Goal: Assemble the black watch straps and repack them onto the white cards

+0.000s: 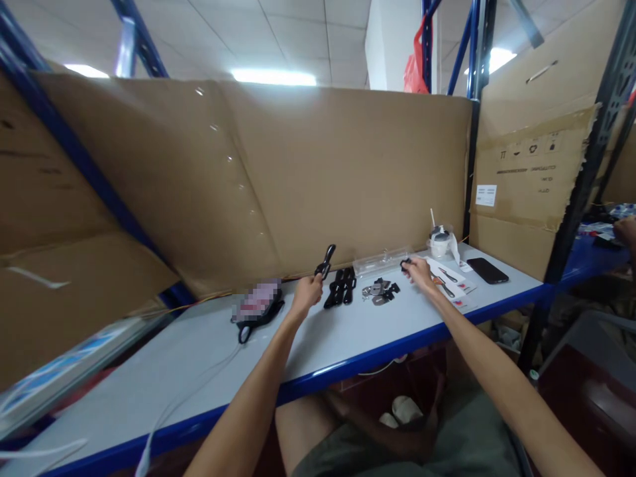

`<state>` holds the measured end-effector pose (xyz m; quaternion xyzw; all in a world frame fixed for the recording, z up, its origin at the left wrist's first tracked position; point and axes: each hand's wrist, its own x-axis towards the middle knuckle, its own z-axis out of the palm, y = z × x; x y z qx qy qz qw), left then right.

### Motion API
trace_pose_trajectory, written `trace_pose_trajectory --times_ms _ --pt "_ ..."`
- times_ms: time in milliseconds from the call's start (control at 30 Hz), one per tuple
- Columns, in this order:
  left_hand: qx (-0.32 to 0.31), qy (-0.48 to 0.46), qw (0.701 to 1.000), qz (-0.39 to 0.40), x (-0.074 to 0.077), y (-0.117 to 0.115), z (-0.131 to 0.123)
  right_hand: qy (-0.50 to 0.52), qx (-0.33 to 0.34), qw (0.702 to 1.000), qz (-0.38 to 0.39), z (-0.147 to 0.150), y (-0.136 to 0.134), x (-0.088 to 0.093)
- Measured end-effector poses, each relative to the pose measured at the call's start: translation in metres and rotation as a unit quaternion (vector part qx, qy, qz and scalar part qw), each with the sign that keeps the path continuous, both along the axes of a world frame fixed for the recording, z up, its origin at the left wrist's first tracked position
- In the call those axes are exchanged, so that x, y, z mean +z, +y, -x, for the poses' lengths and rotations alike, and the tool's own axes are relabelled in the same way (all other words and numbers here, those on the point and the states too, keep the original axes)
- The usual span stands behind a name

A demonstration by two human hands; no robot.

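Note:
My left hand (309, 291) is closed around the lower end of a black handle-like piece (326, 260), which it holds tilted up above the table. Just right of that hand, several similar black handle-like pieces (340, 287) lie side by side. My right hand (418, 271) pinches a small dark part (405, 264) over the right side of the table; its exact kind is too small to make out. Between the two hands sits a loose pile of small grey and black parts (381, 290). Behind the pile lies a clear plastic tray (380, 262).
Printed sheets (454, 281) with tool pictures lie beside my right hand. Farther right are a black phone (487, 270) and a lidded cup (439, 242). A dark pouch (258, 317) with a cable lies at left. Cardboard walls (348, 165) enclose the blue-edged table (298, 354).

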<state>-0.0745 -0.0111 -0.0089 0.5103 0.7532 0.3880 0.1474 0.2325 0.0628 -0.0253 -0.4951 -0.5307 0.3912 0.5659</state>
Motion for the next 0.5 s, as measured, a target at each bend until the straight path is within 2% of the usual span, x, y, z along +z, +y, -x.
trace_pose_trajectory --times_ms 100,167,367,500 --pt "0.07 0.065 0.995 0.034 -0.006 0.004 0.019 -0.085 0.027 0.996 0.011 0.003 -0.005 -0.022" --pt "0.088 0.089 0.99 0.058 -0.013 0.005 0.023 -0.129 0.025 0.991 0.014 0.004 -0.003 -0.031" --pt "0.076 0.195 0.968 0.137 -0.027 0.007 0.02 -0.229 -0.003 0.973 0.02 0.002 0.004 -0.041" --pt "0.073 0.225 0.965 0.109 -0.036 0.011 0.023 -0.278 -0.021 0.96 0.012 0.003 0.001 -0.041"
